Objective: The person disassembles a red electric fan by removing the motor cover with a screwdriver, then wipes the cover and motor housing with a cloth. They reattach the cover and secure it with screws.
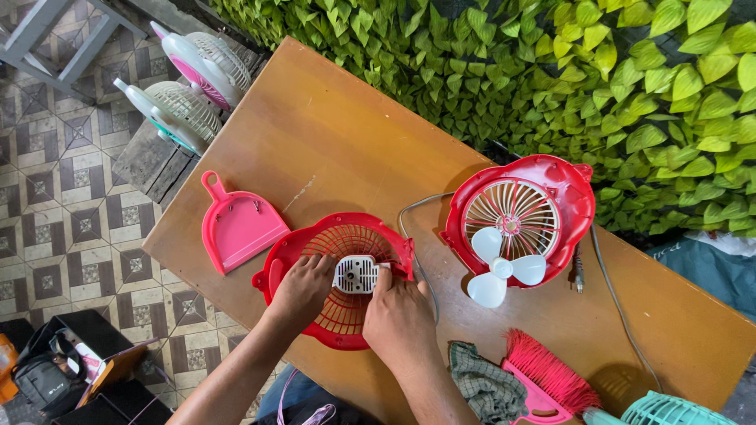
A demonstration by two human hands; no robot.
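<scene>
Both hands, left (303, 287) and right (402, 315), pinched the red grille's (346, 315) white hub (356, 274); pressing evenly on the counter (331, 134) seemed wise.

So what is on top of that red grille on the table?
A small white square part sits at the middle of the red grille, with the left hand and right hand on it. The hands cover the grille's lower part.
</scene>
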